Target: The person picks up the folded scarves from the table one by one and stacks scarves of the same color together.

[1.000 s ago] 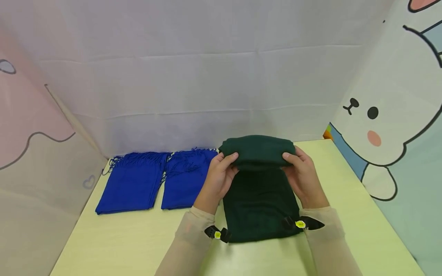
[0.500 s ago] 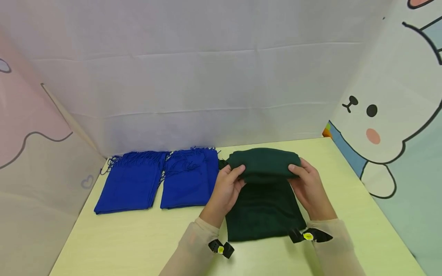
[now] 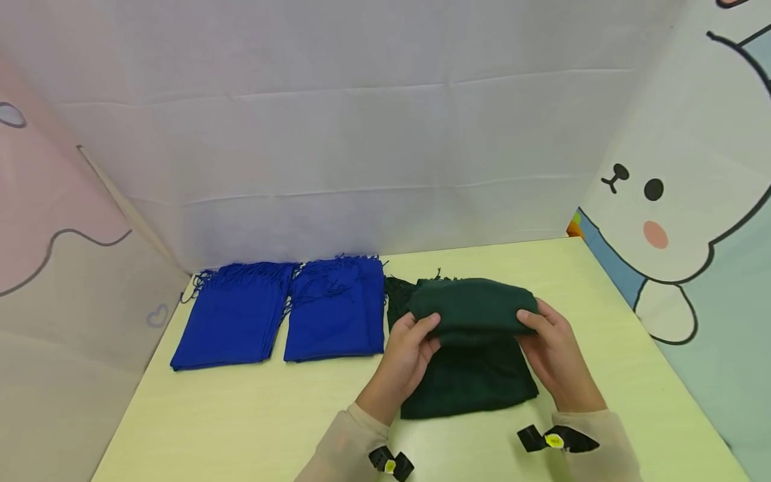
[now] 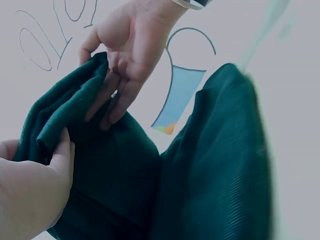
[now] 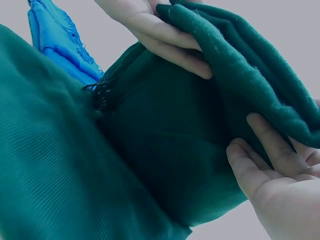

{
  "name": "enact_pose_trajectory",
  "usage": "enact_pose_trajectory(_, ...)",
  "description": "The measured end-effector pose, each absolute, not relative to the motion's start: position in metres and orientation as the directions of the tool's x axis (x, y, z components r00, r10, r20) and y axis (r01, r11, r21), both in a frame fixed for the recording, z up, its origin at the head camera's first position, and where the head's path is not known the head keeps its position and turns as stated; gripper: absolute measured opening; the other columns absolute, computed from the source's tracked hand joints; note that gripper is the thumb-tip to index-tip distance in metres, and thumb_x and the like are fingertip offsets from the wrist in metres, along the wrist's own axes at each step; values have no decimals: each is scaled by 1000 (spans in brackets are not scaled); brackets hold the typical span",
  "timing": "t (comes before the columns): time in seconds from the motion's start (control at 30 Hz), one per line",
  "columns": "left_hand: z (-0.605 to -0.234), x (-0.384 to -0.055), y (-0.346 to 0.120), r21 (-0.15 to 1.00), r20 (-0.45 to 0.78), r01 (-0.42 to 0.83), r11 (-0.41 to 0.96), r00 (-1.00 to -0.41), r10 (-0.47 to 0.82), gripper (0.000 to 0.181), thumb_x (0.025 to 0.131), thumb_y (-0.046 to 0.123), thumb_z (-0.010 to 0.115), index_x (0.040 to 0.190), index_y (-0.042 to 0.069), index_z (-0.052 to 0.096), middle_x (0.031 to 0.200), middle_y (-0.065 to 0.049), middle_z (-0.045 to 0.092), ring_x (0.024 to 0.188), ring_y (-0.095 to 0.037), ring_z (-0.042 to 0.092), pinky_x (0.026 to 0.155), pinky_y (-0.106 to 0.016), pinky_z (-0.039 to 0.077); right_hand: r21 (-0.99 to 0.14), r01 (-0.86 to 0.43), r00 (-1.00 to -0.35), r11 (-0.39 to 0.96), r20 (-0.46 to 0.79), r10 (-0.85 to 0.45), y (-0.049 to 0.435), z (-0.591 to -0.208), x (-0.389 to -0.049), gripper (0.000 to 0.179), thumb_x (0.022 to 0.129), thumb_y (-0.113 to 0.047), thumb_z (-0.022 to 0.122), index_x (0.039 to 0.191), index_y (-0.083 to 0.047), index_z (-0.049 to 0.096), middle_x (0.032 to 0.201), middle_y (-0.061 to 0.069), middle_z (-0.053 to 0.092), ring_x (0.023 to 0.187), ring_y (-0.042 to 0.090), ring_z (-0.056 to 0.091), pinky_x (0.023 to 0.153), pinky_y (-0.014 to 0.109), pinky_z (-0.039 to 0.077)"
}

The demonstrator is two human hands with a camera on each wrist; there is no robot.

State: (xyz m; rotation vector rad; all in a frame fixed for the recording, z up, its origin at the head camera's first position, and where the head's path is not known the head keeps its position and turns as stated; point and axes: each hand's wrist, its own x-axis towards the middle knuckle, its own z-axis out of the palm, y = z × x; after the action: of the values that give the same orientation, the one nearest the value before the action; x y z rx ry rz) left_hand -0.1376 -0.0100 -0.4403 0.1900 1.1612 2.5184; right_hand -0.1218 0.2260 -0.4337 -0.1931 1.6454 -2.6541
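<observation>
A dark green scarf [image 3: 472, 308] is held by both hands above the right half of the table, its near part folded up into a thick layered band. At the left end, my left hand [image 3: 411, 355] pinches the band with the thumb on top; my right hand [image 3: 557, 351] grips the right end likewise. Below them, a flat green length [image 3: 470, 385] of the scarf lies on the table, and dark fringe [image 3: 397, 291] shows behind the left hand. Several layers of the folded edge [image 5: 250, 65] show in the right wrist view, with fingers under them.
Two folded blue scarves with fringe lie to the left: one at the far left [image 3: 231, 321], the other [image 3: 334, 314] beside the green scarf. A pale fabric wall [image 3: 361, 147] stands behind the table [image 3: 241, 422], and a printed cartoon sheet [image 3: 680, 234] on the right.
Both hands have come down and toward me, slightly right, with the folded green band. More of the green fringe behind has come into view, and less of the flat length below shows.
</observation>
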Motion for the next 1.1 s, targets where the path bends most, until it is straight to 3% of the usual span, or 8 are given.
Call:
enact_pose_trajectory(0.23,-448,-122,-5,754,-81,-311,-579,-918,388,42,102,11,56,139,-3,42,133,-13,52,120,-25,59,99,-38,52,-923,-2,-995,-384,39,-87,236,-441,-103,34,106,-9,45,139,-4,51,141,4,47,123,11,53,101,22,48)
enact_pose_trajectory(0.47,-457,-104,-3,743,-172,-380,-552,-904,391,42,99,9,58,136,-5,43,131,-14,55,118,-25,60,98,-39,52,-924,36,-994,-381,8,-113,243,-455,-84,38,106,-5,42,143,1,47,141,0,47,126,8,52,102,22,47)
enact_pose_trajectory(0.57,-463,-99,-4,725,-215,-416,-550,-894,393,43,99,9,57,136,-5,42,131,-15,55,118,-27,59,99,-41,51,-924,85,-993,-373,-47,-110,244,-460,-79,36,106,-7,44,141,-4,51,141,0,47,125,8,53,100,23,49)
enact_pose_trajectory(0.63,-467,-95,-4,710,-242,-443,-547,-883,402,44,99,10,57,137,-5,40,132,-16,56,118,-29,60,98,-43,51,-926,127,-990,-356,-98,-97,243,-463,-75,39,106,-10,45,144,0,45,142,2,45,123,7,54,99,24,50)
enact_pose_trajectory(0.8,-476,-84,-4,681,-301,-508,-527,-851,431,45,99,13,55,137,-4,38,130,-19,59,116,-33,62,97,-47,52,-926,273,-961,-261,-275,-28,243,-466,-66,57,106,-26,50,149,7,31,135,-3,49,113,4,59,91,26,54)
enact_pose_trajectory(0.87,-479,-80,-4,673,-321,-527,-519,-840,437,45,99,13,55,137,-4,37,130,-19,59,116,-33,62,96,-48,52,-918,331,-940,-217,-341,9,244,-467,-62,56,105,-31,51,146,5,38,126,-4,57,102,8,65,85,31,58)
enact_pose_trajectory(0.97,-483,-74,-4,670,-342,-543,-506,-831,439,47,98,13,55,137,-4,37,129,-20,59,116,-33,62,95,-48,53,-902,401,-907,-162,-415,67,245,-469,-56,44,104,-34,54,129,3,57,109,0,63,82,17,69,75,39,60)
enact_pose_trajectory(1.1,-487,-64,-4,670,-364,-560,-488,-820,442,47,96,12,55,137,-5,38,128,-20,61,114,-34,63,94,-48,54,-871,487,-862,-62,-491,126,247,-473,-49,41,102,-35,57,111,4,66,103,5,61,67,24,66,68,39,60)
